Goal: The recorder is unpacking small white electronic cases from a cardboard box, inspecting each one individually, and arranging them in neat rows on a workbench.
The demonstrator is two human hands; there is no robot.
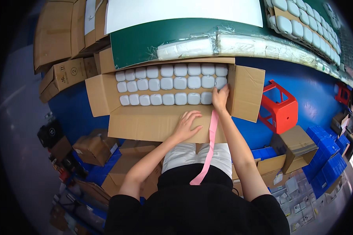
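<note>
An open cardboard box [168,122] lies in front of me, with several small rounded white cases [180,83] standing in three rows inside. My right hand [220,98] reaches into the right end of the box. Its fingers are curled down by the last case [220,82] of the middle row, and what they hold is hidden beneath them. On the near flap rests my left hand [187,127], fingers spread, holding nothing. A pink ribbon [212,135] runs from beneath my right wrist over the flap to my waist; its upper end is out of sight.
Beyond the box is a green tabletop [141,43] with plastic-wrapped white packs [243,45] along its edge. More white cases fill a tray [302,27] at far right. A red stool [280,109] stands right of the box. Cartons [59,31] are stacked at left.
</note>
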